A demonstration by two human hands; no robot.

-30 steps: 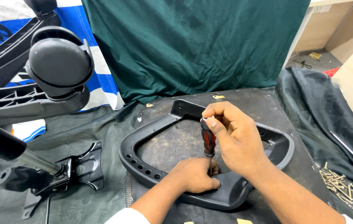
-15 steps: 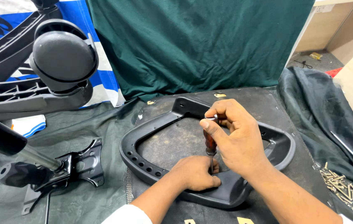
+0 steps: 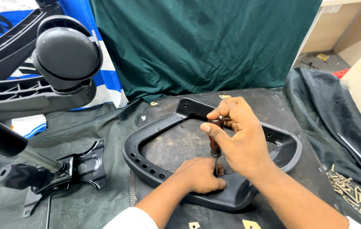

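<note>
Black plastic loop-shaped chair frame (image 3: 155,169) flat near mat's front edge, pinned by left hand (image 3: 199,174) (steadying); red-handled screwdriver (image 3: 215,146) upright, gripped in right hand (image 3: 242,142), tip on frame

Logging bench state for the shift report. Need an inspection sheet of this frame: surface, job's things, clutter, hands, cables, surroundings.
Surface: dark mat over black cloth, scuffed and dusty.
Job's things: black plastic armrest loop lying flat on the mat; screwdriver with reddish-brown handle upright, tip at the loop's near side.
Clutter: pile of loose screws at the right edge; small tan pieces near the bottom edge.
Hands: right hand grips the screwdriver handle; left hand rests on the loop at the shaft.
Cables: nothing seen.
Surroundings: green cloth behind; chair base with caster and black metal plate on the left.
</note>
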